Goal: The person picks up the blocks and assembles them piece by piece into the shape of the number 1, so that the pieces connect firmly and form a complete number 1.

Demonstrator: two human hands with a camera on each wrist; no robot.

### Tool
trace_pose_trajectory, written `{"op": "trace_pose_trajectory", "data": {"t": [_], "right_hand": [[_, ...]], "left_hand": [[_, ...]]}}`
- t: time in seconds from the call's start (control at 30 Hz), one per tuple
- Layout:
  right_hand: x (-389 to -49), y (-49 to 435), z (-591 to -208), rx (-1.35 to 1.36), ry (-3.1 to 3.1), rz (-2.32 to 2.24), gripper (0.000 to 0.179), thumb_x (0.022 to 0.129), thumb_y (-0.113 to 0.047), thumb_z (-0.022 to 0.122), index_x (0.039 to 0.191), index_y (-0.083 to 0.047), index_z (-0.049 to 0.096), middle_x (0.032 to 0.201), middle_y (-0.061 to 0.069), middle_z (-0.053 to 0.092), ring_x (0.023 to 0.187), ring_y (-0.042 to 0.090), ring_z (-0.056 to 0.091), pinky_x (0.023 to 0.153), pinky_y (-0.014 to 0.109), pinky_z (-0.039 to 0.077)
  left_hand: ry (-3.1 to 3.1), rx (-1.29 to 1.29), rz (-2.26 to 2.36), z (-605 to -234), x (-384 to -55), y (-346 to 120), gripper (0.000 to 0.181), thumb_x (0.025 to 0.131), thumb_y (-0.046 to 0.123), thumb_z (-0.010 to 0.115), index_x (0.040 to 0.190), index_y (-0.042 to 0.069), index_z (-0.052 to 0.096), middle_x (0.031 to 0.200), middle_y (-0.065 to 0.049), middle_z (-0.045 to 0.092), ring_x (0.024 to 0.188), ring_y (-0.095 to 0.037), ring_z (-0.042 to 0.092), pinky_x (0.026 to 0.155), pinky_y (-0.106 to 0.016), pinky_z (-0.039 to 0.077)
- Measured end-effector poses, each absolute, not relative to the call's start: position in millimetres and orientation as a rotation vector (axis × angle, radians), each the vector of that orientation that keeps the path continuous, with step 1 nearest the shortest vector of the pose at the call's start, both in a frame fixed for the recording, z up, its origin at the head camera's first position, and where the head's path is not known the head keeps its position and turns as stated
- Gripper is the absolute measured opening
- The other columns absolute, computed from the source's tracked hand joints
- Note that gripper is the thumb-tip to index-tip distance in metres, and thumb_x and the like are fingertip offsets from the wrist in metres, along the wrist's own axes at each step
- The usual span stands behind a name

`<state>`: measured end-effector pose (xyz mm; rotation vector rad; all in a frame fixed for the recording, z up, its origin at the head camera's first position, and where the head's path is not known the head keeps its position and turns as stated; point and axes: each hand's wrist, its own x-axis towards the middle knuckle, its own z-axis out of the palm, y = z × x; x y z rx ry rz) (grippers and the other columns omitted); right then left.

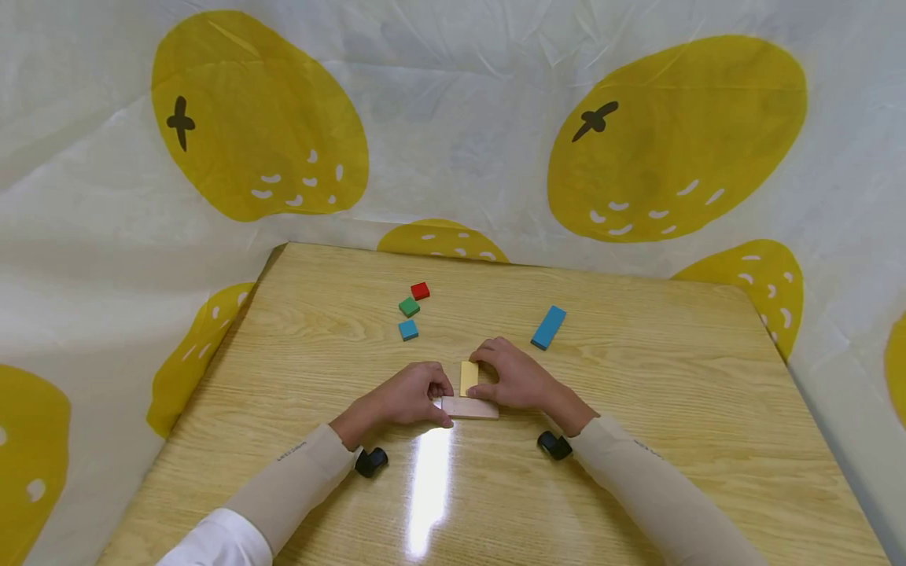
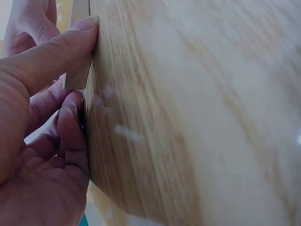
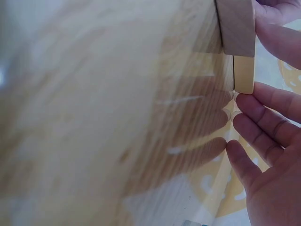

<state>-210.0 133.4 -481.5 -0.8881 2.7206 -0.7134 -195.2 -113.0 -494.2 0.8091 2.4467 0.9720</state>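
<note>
A plain pale wooden block (image 1: 470,407) lies flat on the table, its long side running left to right. My left hand (image 1: 410,393) holds its left end, thumb at the near side and curled fingers at the far side. Behind this block sits a yellow block (image 1: 469,379), its near end against or very close to the wooden one. My right hand (image 1: 520,376) pinches the yellow block between the thumb near its front corner and fingers at its far end. In the right wrist view, fingertips meet the yellow block (image 3: 243,74) beside the wooden block (image 3: 237,28).
Red (image 1: 421,291), green (image 1: 409,306) and blue (image 1: 408,330) small blocks form a loose line beyond my left hand. A long blue block (image 1: 548,328) lies slantwise beyond my right hand. Patterned cloth (image 1: 453,118) hangs behind the wooden table (image 1: 318,314).
</note>
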Motion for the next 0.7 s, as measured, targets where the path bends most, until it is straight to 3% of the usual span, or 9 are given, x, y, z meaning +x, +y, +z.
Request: {"op": "trace_pose_trajectory", "data": {"t": [0.7], "right_hand": [[-211.4,138.1,-484.5,-0.893,2.728,-0.735,0.050,0.091,-0.041,0.080,0.127,-0.007,0.068,0.128,0.008,0.065,0.121,0.025,0.058,0.105,0.047,0.050]], "left_hand": [[2.432,0.776,0.993,-491.2,-195.3,-113.0,0.033,0.078,0.028,0.094,0.100,0.011,0.075,0.095,0.003,0.064,0.086,-0.010,0.055,0.078,-0.022,0.048]]}}
